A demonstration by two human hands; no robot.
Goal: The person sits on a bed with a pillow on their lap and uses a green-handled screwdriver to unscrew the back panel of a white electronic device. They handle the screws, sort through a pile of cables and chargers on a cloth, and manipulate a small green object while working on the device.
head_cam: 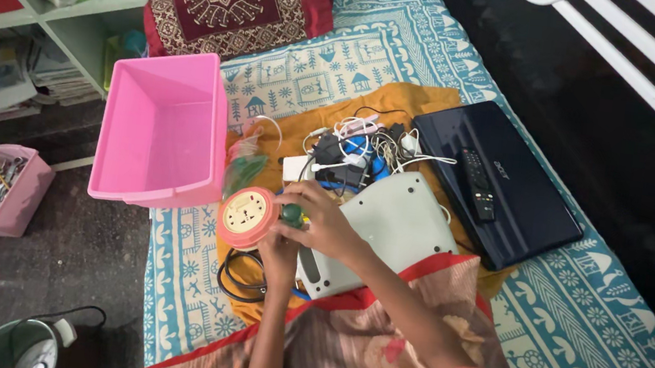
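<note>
The right hand (323,220) pinches a small dark-green plug (292,216) against the round pink-rimmed, cream-faced plastic extension reel (246,217), while the left hand (280,251) cups the reel from below, fingers closed on its edge. The reel sits above the bed's near-left edge, its black cable (239,277) looping beneath. It looks stiff, light and smooth, best gripped by the rim. Nearby lie a pale grey casing (397,221), a tangle of chargers (351,158), and a pink plastic bin (159,132).

A bed (575,319) with a blue-and-cream patterned sheet fills the middle, a maroon bolster pillow (241,8) at its head. Pale green shelves (74,24) stacked with papers stand at left above a dark grey floor (72,262); white rails (645,64) cross the dim upper right.
</note>
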